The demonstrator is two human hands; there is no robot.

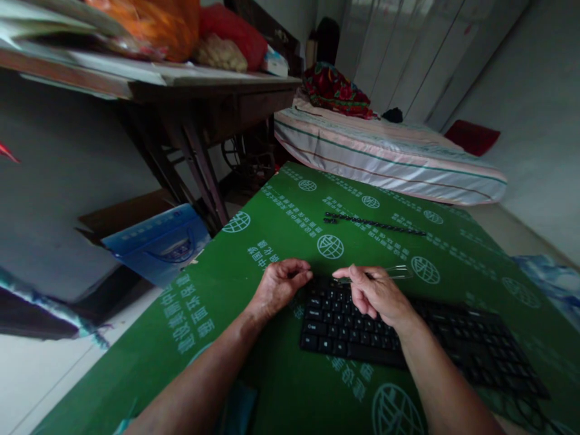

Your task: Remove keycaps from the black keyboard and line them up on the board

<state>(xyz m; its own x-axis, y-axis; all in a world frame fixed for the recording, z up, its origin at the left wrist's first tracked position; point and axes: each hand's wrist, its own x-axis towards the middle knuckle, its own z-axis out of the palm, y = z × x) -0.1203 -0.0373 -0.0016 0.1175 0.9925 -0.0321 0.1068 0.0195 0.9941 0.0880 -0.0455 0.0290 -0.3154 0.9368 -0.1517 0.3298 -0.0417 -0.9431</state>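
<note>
A black keyboard (421, 341) lies on a green printed mat (281, 229) in front of me. My left hand (278, 287) rests at the keyboard's upper left corner, fingers curled in a pinch; what it holds is too small to see. My right hand (376, 293) hovers over the keys and is closed on a thin metal tool like tweezers (392, 273), which points away to the right. Farther off on the mat sits a row of small black keycaps (374, 223), laid in a line.
A dark wooden table (190, 96) piled with bags stands at the left. Under it is a blue box (158, 241). A striped mattress (385, 157) with bright cloth lies beyond the mat. Pale floor runs along the right.
</note>
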